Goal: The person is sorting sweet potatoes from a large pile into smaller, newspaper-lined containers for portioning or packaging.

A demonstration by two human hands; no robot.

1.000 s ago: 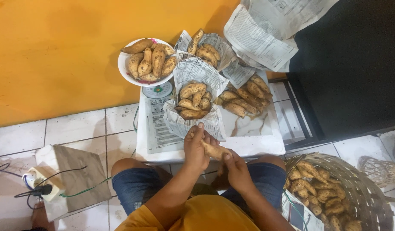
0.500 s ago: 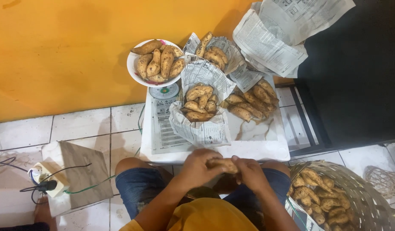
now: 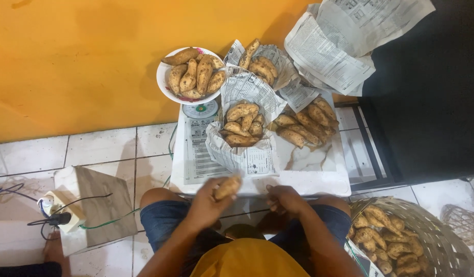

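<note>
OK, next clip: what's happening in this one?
A seated person holds one sweet potato in the left hand, lifted at the near edge of a small white table. The right hand is beside it, apparently holding nothing. On the table: newspaper bundles of sweet potatoes and a filled white bowl. A woven basket of more sits at the person's right.

A small home workspace for packing produce by hand is suggested. A floor of white tiles (image 3: 101,149) is met by a plain orange wall (image 3: 78,61), and a low white bench (image 3: 308,179) is set close against it. Sweet potatoes are sorted into a white bowl (image 3: 165,82) on a kitchen scale (image 3: 200,109), into newspaper wraps (image 3: 247,154) and a woven basket (image 3: 437,231). A power strip (image 3: 54,208) lies on the floor.
</note>
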